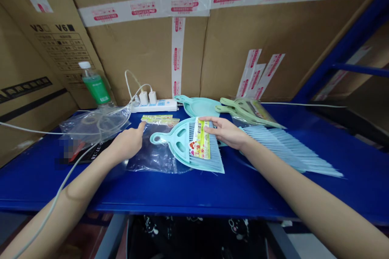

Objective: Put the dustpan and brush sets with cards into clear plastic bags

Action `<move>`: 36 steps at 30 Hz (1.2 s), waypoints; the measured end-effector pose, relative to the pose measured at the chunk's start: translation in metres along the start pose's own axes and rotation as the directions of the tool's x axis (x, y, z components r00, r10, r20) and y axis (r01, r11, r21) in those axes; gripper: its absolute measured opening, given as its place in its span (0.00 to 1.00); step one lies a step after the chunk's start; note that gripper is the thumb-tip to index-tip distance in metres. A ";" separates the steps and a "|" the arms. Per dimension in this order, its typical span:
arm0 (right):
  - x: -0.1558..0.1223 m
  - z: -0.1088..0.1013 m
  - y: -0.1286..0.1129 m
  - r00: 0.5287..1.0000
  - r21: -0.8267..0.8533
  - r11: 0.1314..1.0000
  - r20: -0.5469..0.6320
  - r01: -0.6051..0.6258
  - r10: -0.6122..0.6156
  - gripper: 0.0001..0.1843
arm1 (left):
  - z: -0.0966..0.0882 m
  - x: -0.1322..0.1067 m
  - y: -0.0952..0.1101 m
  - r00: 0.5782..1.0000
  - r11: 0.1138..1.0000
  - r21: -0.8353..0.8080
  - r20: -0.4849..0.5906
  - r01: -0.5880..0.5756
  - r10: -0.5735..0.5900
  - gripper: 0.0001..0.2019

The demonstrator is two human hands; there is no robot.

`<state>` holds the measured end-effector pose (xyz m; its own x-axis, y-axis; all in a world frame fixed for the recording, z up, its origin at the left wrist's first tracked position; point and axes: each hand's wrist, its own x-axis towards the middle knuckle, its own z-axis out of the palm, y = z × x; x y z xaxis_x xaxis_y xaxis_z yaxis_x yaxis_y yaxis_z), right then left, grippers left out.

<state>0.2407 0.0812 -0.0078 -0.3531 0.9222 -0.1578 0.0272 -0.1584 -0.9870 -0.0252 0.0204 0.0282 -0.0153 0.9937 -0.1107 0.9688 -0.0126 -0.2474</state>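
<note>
My left hand (pixel 127 143) lies on a clear plastic bag (pixel 152 158), its index finger reaching towards a printed paper card (pixel 158 119) at the bag's far end. My right hand (pixel 223 131) rests flat across a turquoise dustpan (pixel 179 139) and its light blue brush (pixel 212 153), with fingertips by a colourful paper label (pixel 199 139). That right hand is not visibly gripping. To its right lies a loose light blue brush (pixel 288 149). Beyond stand a second turquoise dustpan (pixel 197 106) and a pale green dustpan set (pixel 249 112).
The blue shelf top (pixel 182 194) bears everything. Behind stand taped cardboard boxes (pixel 136 48), a white power strip (pixel 154 106) with plugs, and a green-labelled bottle (pixel 94 85). A crumpled plastic bag (pixel 94 125) lies at left, and a white cable (pixel 60 186) crosses my left forearm.
</note>
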 end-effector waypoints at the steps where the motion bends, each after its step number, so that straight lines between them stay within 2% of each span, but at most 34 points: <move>1: 0.000 0.000 0.000 1.000 -0.004 1.000 0.004 -0.001 0.001 0.17 | 0.000 0.000 0.000 1.000 0.999 -0.036 0.008 -0.010 0.010 0.27; 4: -0.001 0.002 0.003 1.000 -0.012 1.000 0.024 -0.002 0.002 0.17 | 0.003 0.001 0.001 0.998 0.977 -0.205 0.034 -0.053 0.061 0.29; 8: -0.001 0.005 0.006 0.999 0.005 1.000 0.046 -0.013 0.013 0.17 | 0.007 0.001 0.002 0.991 0.911 -0.395 0.008 -0.116 0.130 0.29; 12: -0.001 0.006 0.005 0.998 0.011 0.999 0.043 -0.034 0.034 0.17 | 0.008 0.000 0.001 0.985 0.869 -0.467 -0.033 -0.165 0.170 0.28; 19: -0.001 0.005 0.006 0.997 0.020 1.000 0.081 -0.009 0.008 0.18 | 0.009 0.000 -0.004 0.982 0.794 -0.581 -0.063 -0.181 0.178 0.28; 26: -0.002 0.004 0.006 0.995 0.024 0.999 0.091 -0.032 0.029 0.16 | 0.014 0.004 -0.005 0.970 0.634 -0.740 -0.105 -0.224 0.220 0.27; 29: -0.002 0.004 0.006 0.995 0.024 0.999 0.091 -0.033 0.030 0.16 | 0.016 0.005 -0.005 0.966 0.595 -0.771 -0.102 -0.228 0.238 0.27; 32: -0.002 0.006 0.004 0.995 0.013 0.998 0.076 -0.061 0.060 0.13 | 0.016 0.006 -0.005 0.965 0.612 -0.754 -0.110 -0.238 0.239 0.27; 36: -0.004 0.011 0.000 0.992 0.004 0.993 0.053 -0.117 0.117 0.07 | 0.014 0.006 -0.006 0.967 0.724 -0.642 -0.135 -0.250 0.215 0.26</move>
<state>0.2314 0.0737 -0.0067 -0.3967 0.8772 -0.2704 0.0648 -0.2671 -0.9615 -0.0344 0.0246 0.0152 0.2264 0.9736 -0.0304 0.8644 -0.1864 0.4670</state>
